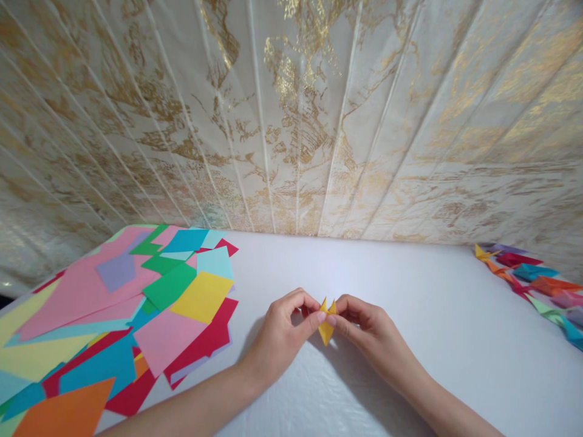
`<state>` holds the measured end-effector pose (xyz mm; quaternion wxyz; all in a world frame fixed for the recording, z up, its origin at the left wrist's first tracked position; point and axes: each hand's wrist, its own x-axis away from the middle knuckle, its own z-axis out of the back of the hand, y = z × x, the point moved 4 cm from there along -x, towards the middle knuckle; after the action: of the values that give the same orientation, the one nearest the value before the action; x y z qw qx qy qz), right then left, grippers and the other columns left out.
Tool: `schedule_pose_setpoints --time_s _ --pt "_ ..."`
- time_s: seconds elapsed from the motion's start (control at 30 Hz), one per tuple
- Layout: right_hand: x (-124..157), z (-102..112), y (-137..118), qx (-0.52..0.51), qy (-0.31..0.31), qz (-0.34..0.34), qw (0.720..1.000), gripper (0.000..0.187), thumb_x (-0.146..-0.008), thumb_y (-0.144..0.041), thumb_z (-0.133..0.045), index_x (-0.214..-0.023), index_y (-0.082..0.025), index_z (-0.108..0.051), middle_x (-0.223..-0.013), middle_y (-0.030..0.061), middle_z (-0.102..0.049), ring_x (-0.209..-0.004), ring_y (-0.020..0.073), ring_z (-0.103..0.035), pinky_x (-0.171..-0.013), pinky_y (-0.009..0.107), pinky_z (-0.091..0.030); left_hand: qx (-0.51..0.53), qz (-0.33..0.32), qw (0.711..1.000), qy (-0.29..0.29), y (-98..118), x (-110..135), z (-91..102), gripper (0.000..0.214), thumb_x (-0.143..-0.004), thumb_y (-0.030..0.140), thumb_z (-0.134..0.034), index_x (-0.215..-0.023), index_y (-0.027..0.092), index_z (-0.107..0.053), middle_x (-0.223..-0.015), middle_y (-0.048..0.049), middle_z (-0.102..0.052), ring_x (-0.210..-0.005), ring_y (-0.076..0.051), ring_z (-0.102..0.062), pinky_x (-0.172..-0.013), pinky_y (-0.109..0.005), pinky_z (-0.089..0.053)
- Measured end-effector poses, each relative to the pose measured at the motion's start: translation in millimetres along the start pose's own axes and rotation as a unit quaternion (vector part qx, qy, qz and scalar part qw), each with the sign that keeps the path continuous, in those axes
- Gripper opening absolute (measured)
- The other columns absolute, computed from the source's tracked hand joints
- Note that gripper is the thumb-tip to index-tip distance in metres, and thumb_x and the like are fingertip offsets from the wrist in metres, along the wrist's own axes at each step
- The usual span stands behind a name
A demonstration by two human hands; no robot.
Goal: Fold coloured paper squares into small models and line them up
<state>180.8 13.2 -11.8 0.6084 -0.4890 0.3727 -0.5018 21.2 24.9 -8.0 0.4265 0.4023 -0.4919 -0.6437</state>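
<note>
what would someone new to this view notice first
Probably the bright spread of coloured paper sheets on the left of the white table. Near the centre, the left hand and right hand pinch a small yellow folded paper. Gold-patterned fabric fills the upper half.

Folded paper piece (325, 332), yellow, one item.
Creased to a small, slender form; as seen from where I stand, two narrow points rise side by side with a notch between them, and a single wider point aims downward. Pinched at its sides between the fingertips of the left hand (296, 318) and right hand (362, 318), which partly cover its middle; held over the white table (378, 273).
</note>
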Motion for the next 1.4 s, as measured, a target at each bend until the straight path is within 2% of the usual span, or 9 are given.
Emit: schedule_pose_setpoints --time_s 0.1,0.27,0.57,0.97,1.2,1.4 --pt "0 3 5 0.01 0.015 -0.003 1.0 0.029 -0.083 -0.046 -0.067 -0.074 -0.018 -0.066 -0.069 0.0015 -0.065 -0.067 0.0165 -0.056 -0.064 0.028 -0.044 0.006 -0.006 1.0 -0.001 0 0 0.9 0.011 -0.086 0.026 -0.064 -0.078 0.019 -0.066 -0.079 0.0011 -0.062 -0.078 -0.016 -0.057 -0.075 -0.026 -0.043" --pt "-1 0 3 -0.01 0.0 -0.002 1.0 0.029 -0.08 -0.046 -0.071 -0.073 -0.018 -0.067 -0.07 0.0009 -0.065 -0.067 0.0168 -0.058 -0.066 0.027 -0.045 0.024 -0.012 1.0 -0.007 1 0 0.0 0.017 -0.086 0.028 -0.064 -0.072 0.019 -0.065 -0.076 0.0009 -0.06 -0.076 -0.016 -0.056 -0.073 -0.026 -0.042" --pt "-1 4 7 -0.023 0.015 -0.031 0.999 0.033 -0.078 -0.049 -0.072 -0.067 -0.018 -0.069 -0.066 0.0006 -0.062 -0.062 0.0149 -0.05 -0.06 0.027 -0.037 0.051 0.006 0.999 -0.007 1 -1 1.1 0.018 -0.085 0.031 -0.064 -0.071 0.019 -0.066 -0.075 0.0002 -0.063 -0.075 -0.016 -0.055 -0.074 -0.027 -0.042" --pt "0 3 1 -0.034 0.025 -0.014 0.999 0.037 -0.077 -0.053 -0.073 -0.067 -0.018 -0.068 -0.067 0.0009 -0.062 -0.064 0.0157 -0.052 -0.062 0.027 -0.04 0.067 0.005 0.998 -0.004 2 1 -0.8 0.019 -0.084 0.031 -0.064 -0.07 0.019 -0.063 -0.074 0.0002 -0.061 -0.075 -0.017 -0.054 -0.075 -0.028 -0.041" --pt "4 -2 -5 0.006 0.028 0.027 0.999 0.038 -0.088 -0.053 -0.062 -0.068 -0.02 -0.056 -0.064 -0.0014 -0.055 -0.063 0.0146 -0.049 -0.061 0.026 -0.04 0.067 0.01 0.998 -0.004 2 5 -5.4 0.019 -0.088 0.033 -0.06 -0.075 0.02 -0.059 -0.076 0.0013 -0.059 -0.076 -0.016 -0.053 -0.075 -0.027 -0.041" --pt "7 -1 -4 0.033 0.035 0.059 0.997 0.037 -0.093 -0.053 -0.057 -0.075 -0.021 -0.057 -0.07 -0.0005 -0.057 -0.068 0.016 -0.051 -0.065 0.026 -0.042 0.022 0.012 0.999 -0.031 1 7 -11.1 0.019 -0.09 0.035 -0.061 -0.079 0.02 -0.06 -0.077 0.0021 -0.06 -0.077 -0.016 -0.054 -0.076 -0.026 -0.042"
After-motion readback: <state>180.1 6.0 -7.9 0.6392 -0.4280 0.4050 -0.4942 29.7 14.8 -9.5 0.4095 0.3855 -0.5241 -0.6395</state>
